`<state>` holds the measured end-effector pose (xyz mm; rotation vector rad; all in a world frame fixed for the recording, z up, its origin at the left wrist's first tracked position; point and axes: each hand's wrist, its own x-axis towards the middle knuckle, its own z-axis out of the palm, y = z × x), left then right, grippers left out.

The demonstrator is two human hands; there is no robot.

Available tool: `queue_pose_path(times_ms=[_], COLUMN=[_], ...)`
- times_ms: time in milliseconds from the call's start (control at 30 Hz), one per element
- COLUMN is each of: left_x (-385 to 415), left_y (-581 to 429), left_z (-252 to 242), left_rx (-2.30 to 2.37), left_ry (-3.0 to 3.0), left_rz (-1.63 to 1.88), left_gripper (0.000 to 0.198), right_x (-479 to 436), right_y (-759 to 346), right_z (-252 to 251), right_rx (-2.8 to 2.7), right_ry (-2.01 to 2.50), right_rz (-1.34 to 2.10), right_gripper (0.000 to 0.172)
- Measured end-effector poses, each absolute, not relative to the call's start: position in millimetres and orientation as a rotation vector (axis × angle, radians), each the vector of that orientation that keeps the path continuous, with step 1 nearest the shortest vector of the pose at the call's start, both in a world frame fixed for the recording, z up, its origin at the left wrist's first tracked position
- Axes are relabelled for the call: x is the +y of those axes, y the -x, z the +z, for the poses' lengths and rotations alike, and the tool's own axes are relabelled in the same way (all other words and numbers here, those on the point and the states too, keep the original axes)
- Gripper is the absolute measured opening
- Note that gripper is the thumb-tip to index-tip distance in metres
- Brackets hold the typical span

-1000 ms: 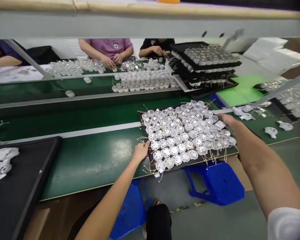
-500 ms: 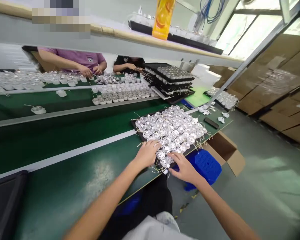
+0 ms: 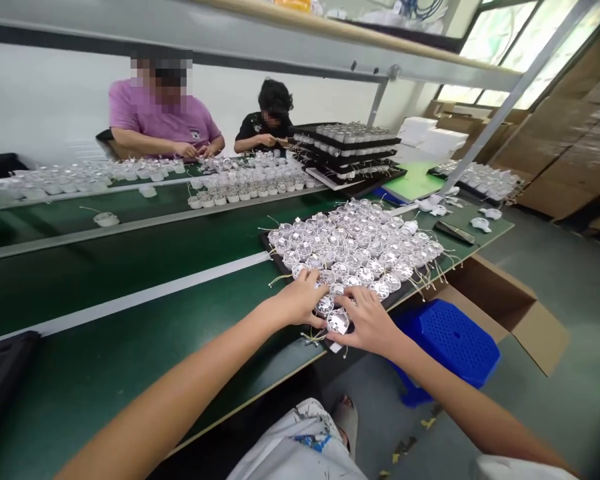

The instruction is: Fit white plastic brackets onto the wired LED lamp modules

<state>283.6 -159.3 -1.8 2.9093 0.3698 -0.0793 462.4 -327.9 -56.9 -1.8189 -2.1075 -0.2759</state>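
Note:
A black tray (image 3: 406,291) on the green workbench is packed with rows of small round white-and-clear plastic parts (image 3: 353,243) that trail thin wires. My left hand (image 3: 300,300) is at its near corner, fingers and thumb curled around a round part (image 3: 325,305). Beside it, my right hand (image 3: 367,321) has its thumb and fingers on either side of the corner part (image 3: 338,323). Both parts sit in the tray. The fingers partly cover the parts around them.
Stacked black trays (image 3: 347,150) stand behind, near more round parts (image 3: 250,183). Two people work across the bench. A blue stool (image 3: 455,343) and an open carton (image 3: 500,300) are at the right, below the bench edge. A dark tray (image 3: 5,373) lies at left.
The view has shifted and tilted, showing more of the people opposite. My hands have come closer together at the tray corner, and my right fingers have moved in around the corner part.

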Motion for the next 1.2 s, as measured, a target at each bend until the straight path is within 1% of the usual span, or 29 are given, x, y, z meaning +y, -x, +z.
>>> queue_pose_path(times_ms=[100, 200, 367, 400, 433, 533, 567, 667, 800, 900, 1000, 1067, 1200], left_x=[-156.9, -154.1, -157.0, -157.9, -158.6, -159.0, -158.6, -156.8, -155.2, -151.7, -146.0, -143.9, -147.4], left_y=[-285.6, -288.3, -291.0, -290.5, -289.8, -289.0, -289.7, -294.1, -298.6, -297.4, -297.6, -299.8, -301.4], left_z=[0.8, 0.7, -2.4, -2.7, -2.5, -0.4, 0.7, 3.5, 1.6, -3.0, -3.3, 1.6, 16.8], left_rx=[0.356, 0.334, 0.403, 0.390, 0.371, 0.353, 0.366, 0.424, 0.439, 0.390, 0.341, 0.323, 0.277], left_ry=[-2.890, -2.865, -2.929, -2.934, -2.937, -2.932, -2.925, -2.887, -2.863, -2.867, -2.897, -2.939, -3.007], left_rz=[-0.063, -0.052, -0.093, -0.106, -0.117, -0.113, -0.111, -0.124, -0.224, -0.214, -0.162, -0.156, -0.199], left_gripper=[0.063, 0.052, 0.054, 0.055, 0.055, 0.057, 0.056, 0.053, 0.048, 0.048, 0.053, 0.052, 0.049], right_x=[-320.3, -310.5, -299.1, -300.7, -304.2, -322.9, -329.8, -344.5, -347.0, -341.4, -330.5, -320.8, -304.2], right_y=[-469.1, -476.6, -495.3, -497.5, -498.3, -490.3, -484.3, -460.7, -439.9, -449.4, -473.9, -489.1, -502.3], right_z=[-53.6, -48.4, -43.6, -43.7, -44.1, -45.9, -46.6, -49.7, -55.9, -58.1, -58.3, -58.6, -61.5], right_rx=[-2.160, -2.256, -2.391, -2.402, -2.401, -2.323, -2.281, -2.120, -1.934, -2.017, -2.229, -2.358, -2.458], right_ry=[1.749, 1.690, 1.557, 1.529, 1.518, 1.642, 1.719, 1.915, 2.059, 1.991, 1.820, 1.693, 1.466], right_rz=[-0.266, -0.205, -0.212, -0.231, -0.256, -0.285, -0.267, -0.197, -0.204, -0.211, -0.290, -0.370, -0.479], right_gripper=[0.086, 0.094, 0.110, 0.108, 0.103, 0.076, 0.070, 0.065, 0.057, 0.057, 0.069, 0.076, 0.077])
